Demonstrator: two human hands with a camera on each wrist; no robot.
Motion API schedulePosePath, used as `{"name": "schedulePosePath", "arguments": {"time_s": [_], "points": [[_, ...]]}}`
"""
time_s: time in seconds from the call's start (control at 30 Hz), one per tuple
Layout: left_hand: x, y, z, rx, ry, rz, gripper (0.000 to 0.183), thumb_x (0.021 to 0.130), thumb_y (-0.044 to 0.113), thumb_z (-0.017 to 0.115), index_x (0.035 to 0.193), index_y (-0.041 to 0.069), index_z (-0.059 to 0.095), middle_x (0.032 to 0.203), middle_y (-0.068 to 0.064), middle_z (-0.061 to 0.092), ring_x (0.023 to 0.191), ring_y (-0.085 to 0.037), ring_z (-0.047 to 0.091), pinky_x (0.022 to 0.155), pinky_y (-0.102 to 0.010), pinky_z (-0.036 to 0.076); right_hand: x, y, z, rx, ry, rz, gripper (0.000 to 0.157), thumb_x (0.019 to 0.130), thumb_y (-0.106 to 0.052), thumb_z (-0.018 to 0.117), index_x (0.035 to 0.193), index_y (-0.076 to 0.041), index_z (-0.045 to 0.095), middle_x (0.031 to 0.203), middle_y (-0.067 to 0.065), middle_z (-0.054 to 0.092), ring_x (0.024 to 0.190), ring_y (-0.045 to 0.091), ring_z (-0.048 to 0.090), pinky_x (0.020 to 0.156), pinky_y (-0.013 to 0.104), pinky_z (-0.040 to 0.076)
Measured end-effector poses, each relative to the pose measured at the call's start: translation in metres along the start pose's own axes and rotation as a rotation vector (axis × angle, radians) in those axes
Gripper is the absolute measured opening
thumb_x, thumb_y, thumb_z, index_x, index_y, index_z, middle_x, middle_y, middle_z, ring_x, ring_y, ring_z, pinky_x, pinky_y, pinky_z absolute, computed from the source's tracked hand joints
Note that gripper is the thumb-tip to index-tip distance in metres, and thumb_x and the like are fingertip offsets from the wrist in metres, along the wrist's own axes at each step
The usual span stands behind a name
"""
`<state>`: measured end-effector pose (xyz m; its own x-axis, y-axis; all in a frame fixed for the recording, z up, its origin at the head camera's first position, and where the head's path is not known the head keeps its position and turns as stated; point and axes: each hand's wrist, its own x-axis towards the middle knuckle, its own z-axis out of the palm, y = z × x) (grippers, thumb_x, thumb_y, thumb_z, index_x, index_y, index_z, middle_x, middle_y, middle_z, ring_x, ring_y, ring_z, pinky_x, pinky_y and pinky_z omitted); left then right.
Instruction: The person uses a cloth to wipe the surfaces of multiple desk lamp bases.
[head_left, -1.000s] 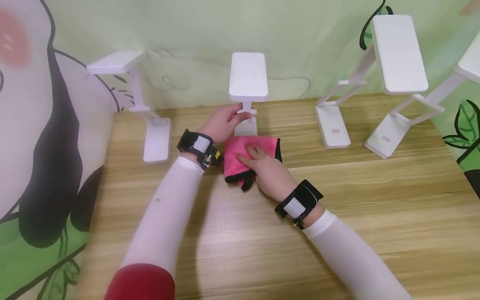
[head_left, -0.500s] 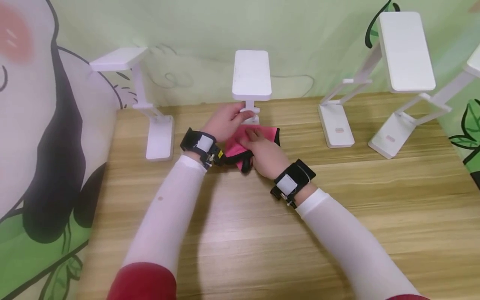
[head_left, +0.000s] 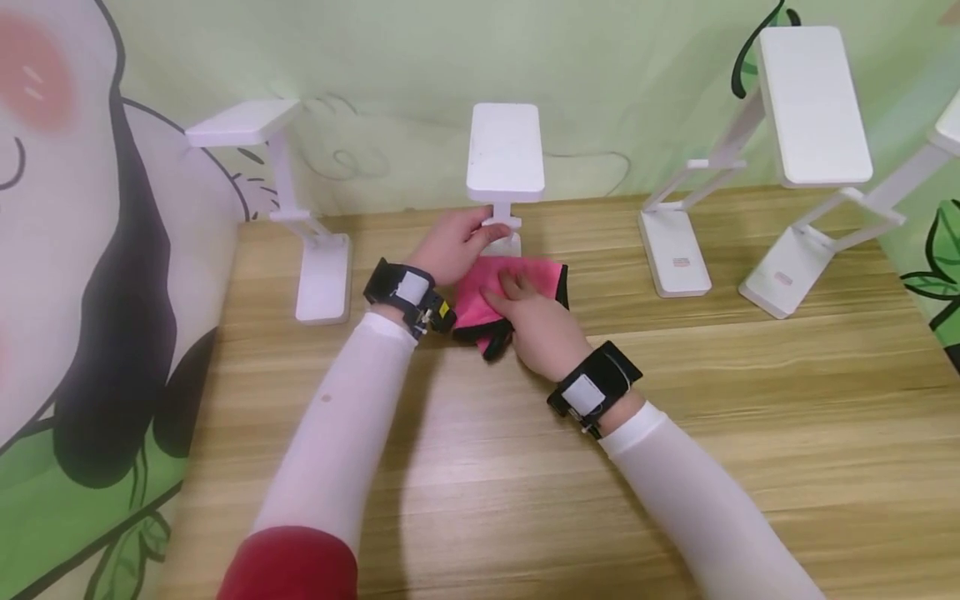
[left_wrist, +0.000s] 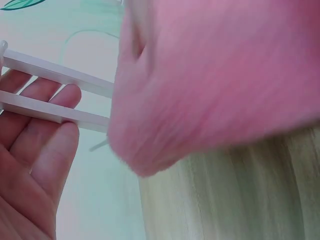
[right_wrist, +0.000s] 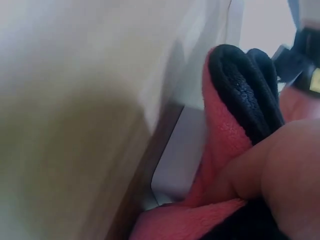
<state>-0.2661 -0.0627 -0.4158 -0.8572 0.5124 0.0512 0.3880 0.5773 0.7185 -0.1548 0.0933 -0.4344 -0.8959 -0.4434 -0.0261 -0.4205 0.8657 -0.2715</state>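
Note:
A white desk lamp (head_left: 506, 150) stands at the back middle of the table. My left hand (head_left: 450, 246) pinches the thin struts of its folding arm; in the left wrist view the thumb and fingers meet round one strut (left_wrist: 92, 122). Over the lamp's base lies a folded pink cloth with black edging (head_left: 476, 300), hiding most of the base. My right hand (head_left: 543, 329) presses this cloth down with spread fingers. From the right wrist, the cloth (right_wrist: 220, 125) hangs against the side of the pale base (right_wrist: 177, 155).
One more white lamp (head_left: 322, 279) stands to the left. Two others, a nearer-middle lamp (head_left: 675, 254) and a far-right lamp (head_left: 787, 271), stand at the right. A wall hanging with cartoon drawings (head_left: 360, 67) borders the wooden table (head_left: 480, 517).
My right hand slid the cloth away from me along the base, then came partly back towards me. My left hand keeps its hold on the lamp's arm.

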Motion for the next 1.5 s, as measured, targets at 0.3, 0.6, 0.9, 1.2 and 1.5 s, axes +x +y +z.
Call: {"name": "schedulePosePath", "arguments": {"time_s": [0.3,0.6,0.9,1.2,1.5], "points": [[0.0,0.001,0.001,0.014,0.016,0.015,0.039,0.091,0.051,0.044,0.106,0.019,0.061,0.074,-0.007,0.051,0.072,-0.019,0.049,0.066,-0.029,0.04,-0.022,-0.001,0.006,0.014,-0.009,-0.031,0.069,0.082,0.003,0.054,0.144,-0.023,0.037,0.152,0.015,0.03,0.14,0.033,0.027,0.081,0.044,0.055],[0.0,0.002,0.005,-0.002,0.022,0.01,0.031,0.093,0.043,0.048,0.105,0.018,0.062,0.088,-0.011,0.062,0.071,-0.02,0.05,0.064,-0.03,0.039,0.03,0.013,0.0,0.02,0.041,-0.007,0.068,0.081,0.002,0.053,0.143,-0.023,0.037,0.15,0.013,0.036,0.137,0.034,0.032,0.097,0.051,0.046],[-0.001,-0.001,0.006,-0.039,0.002,-0.039,0.033,0.093,0.044,0.046,0.111,0.021,0.062,0.095,-0.01,0.063,0.068,-0.022,0.047,0.065,-0.031,0.04,0.018,0.01,0.007,0.039,0.045,0.023,0.069,0.08,0.001,0.06,0.143,-0.021,0.039,0.151,0.015,0.033,0.139,0.035,0.029,0.096,0.05,0.047],[-0.002,0.0,0.002,-0.038,-0.006,-0.012,0.04,0.089,0.051,0.047,0.112,0.021,0.06,0.099,-0.01,0.065,0.087,-0.018,0.053,0.077,-0.033,0.044,-0.017,0.0,0.005,0.04,-0.003,0.015,0.065,0.082,0.003,0.055,0.141,-0.021,0.041,0.152,0.016,0.031,0.139,0.034,0.029,0.093,0.047,0.05],[0.0,0.0,0.003,-0.035,0.005,-0.001,0.036,0.091,0.047,0.046,0.111,0.02,0.06,0.1,-0.009,0.064,0.082,-0.019,0.052,0.074,-0.032,0.043,0.012,0.002,-0.004,0.031,-0.013,0.011,0.066,0.079,-0.001,0.059,0.14,-0.019,0.043,0.147,0.015,0.039,0.136,0.033,0.035,0.102,0.05,0.042]]}}
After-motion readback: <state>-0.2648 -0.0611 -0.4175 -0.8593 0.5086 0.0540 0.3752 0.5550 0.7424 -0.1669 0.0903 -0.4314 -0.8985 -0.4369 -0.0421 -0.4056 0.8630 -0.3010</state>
